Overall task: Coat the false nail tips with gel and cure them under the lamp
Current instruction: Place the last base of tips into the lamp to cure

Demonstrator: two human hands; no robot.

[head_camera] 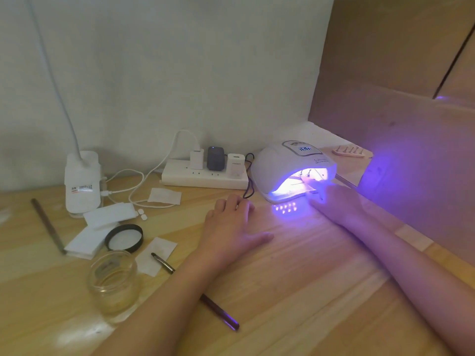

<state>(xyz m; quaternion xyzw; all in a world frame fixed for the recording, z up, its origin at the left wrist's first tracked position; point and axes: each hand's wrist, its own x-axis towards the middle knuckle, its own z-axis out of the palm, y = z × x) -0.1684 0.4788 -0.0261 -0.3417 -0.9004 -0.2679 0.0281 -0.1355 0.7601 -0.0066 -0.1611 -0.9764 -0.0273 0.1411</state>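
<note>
The white curing lamp point(295, 163) stands at the back right of the table, lit violet, with its display on. Inside its mouth, false nail tips on a holder point(307, 175) show faintly through the glare. My right hand point(334, 201) lies at the lamp's mouth with its fingertips reaching in; the glare hides whether they hold anything. My left hand point(231, 227) rests flat on the table left of the lamp, fingers spread, holding nothing. An open glass jar of yellowish gel point(114, 281) stands front left, its black lid point(124, 237) behind it. A dark brush point(218, 312) lies partly under my left forearm.
A power strip point(205, 176) with chargers and cables sits by the wall. A white bottle point(82, 183), white pads point(102, 222), a small metal tool point(163, 263) and a long stick point(47, 224) lie at left. A pink stand with more tips point(348, 152) sits behind the lamp.
</note>
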